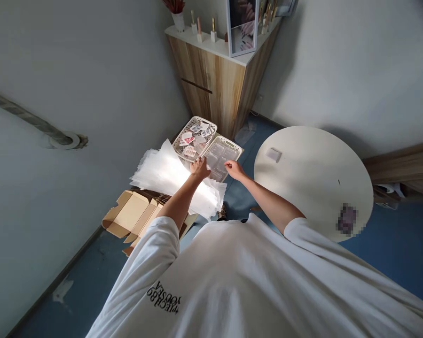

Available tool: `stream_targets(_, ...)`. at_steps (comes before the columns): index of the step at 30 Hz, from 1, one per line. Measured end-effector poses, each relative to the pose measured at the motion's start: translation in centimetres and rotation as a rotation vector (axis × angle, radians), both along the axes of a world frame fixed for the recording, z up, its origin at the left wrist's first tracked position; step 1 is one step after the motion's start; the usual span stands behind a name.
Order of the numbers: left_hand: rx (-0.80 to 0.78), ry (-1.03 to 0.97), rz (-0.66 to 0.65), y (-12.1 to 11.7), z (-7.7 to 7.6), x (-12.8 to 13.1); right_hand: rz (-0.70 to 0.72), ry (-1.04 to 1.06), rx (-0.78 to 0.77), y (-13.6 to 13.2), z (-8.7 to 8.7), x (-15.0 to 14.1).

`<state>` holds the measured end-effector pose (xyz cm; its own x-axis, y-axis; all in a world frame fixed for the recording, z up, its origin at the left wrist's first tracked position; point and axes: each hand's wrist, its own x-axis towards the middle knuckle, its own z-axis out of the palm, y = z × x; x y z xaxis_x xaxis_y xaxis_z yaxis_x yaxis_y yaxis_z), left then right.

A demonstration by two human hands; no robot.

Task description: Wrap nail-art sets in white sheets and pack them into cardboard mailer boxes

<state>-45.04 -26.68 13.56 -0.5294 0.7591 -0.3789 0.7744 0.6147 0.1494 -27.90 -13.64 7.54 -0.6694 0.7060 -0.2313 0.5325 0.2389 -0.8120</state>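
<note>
My left hand [199, 168] is at the near left side of a white plastic basket [237, 148], its fingers bent downward. What they grip, if anything, is hidden. Above the basket's right side is my right hand [234, 170], with thumb and fingers pinched together; anything between them is too small to make out. Inside the basket lie several clear plastic boxes [220, 152]. A second white basket [212, 123] beside it holds small printed packets [199, 139]. White plastic sheets or bags [162, 166] are spread in a loose stack under my left forearm.
Opened cardboard boxes [129, 213] lie at the left below the sheets. On the right is a round white table [303, 173] with a small clear packet [274, 154] and a blurred item [347, 218]. A wooden cabinet [215, 70] bearing bottles and a frame [243, 40] fills the corner.
</note>
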Motion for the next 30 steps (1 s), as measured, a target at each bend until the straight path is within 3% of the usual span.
stream_targets(6,0.190,-0.007,0.037,0.7,1.3,0.1,-0.005,0.048,-0.014,-0.5,1.1,-1.0)
stream_targets(10,0.335,-0.066,0.082,3.3,2.5,1.3,-0.062,0.145,-0.070,-0.4,1.9,-0.3)
stream_targets(13,0.406,-0.162,0.066,6.1,2.9,3.5,-0.130,0.205,-0.088,0.1,2.5,1.6)
stream_targets(17,0.437,-0.252,-0.009,10.1,2.6,8.4,-0.245,0.246,-0.033,1.6,3.3,6.9)
stream_targets(22,0.368,-0.353,-0.206,14.4,0.7,16.2,-0.440,0.198,-0.027,3.6,3.7,16.2)
stream_targets(27,0.232,-0.459,-0.376,16.9,-1.3,24.9,-0.740,0.129,-0.097,5.0,2.6,25.4)
stream_targets(30,0.164,-0.504,-0.446,17.4,-2.1,29.9,-0.841,0.057,-0.123,5.6,1.3,30.6)
